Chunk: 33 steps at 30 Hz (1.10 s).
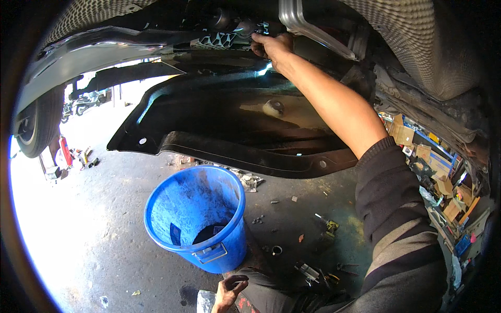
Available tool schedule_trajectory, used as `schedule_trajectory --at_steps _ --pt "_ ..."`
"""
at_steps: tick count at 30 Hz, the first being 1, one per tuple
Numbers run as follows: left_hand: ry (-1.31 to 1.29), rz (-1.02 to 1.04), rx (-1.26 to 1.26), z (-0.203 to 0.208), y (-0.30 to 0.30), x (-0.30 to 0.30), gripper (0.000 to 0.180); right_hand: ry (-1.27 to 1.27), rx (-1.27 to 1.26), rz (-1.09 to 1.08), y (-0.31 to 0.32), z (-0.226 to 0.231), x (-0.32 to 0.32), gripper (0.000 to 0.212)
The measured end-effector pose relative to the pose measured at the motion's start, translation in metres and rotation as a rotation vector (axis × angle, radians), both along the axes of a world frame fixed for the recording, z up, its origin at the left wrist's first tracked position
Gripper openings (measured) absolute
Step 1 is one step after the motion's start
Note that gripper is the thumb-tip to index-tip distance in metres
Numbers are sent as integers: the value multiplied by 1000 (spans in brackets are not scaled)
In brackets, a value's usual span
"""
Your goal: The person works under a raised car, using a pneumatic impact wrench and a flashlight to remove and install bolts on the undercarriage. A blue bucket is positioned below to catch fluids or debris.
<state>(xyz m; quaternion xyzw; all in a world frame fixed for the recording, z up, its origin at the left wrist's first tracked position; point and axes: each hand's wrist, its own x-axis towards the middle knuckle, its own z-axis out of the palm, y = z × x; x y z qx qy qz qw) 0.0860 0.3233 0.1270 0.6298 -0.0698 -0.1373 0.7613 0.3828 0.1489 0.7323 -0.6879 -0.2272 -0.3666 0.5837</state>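
Observation:
My right arm reaches up to the underside of a raised vehicle. The fingers of my right hand [272, 46] are bent closed beside a dark fitting and a grey ribbed part [216, 40]; what they grip is hidden. Below that hand hangs a large black plastic undertray [209, 112], its near edge tilted down, with a wet-looking brownish patch and a round pale-rimmed piece [273, 108] on it. My left hand [228, 293] is low, near my knee, with loosely bent fingers apart and nothing visible in it. A blue bucket [194, 208] with dark smears inside stands just beyond.
A yellow-and-black power tool [331, 227], loose hand tools [309, 272] and small hardware lie on the dark floor. Cardboard boxes [441, 161] and clutter line the right. At left are a wheel [35, 128] and a red fire extinguisher [65, 150]. A metal bracket [313, 34] hangs overhead.

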Motion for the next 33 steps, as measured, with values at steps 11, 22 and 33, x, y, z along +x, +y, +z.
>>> schedule_trajectory --at_steps 11,22,33 --pt "-15 -5 -5 3 -1 0 25 -47 117 59 1 -2 6 17" --pt "-24 -3 -20 0 -1 0 27 -26 170 88 1 -4 5 15" --pt "-25 0 2 -5 -1 1 30 -60 206 122 6 -6 4 17"
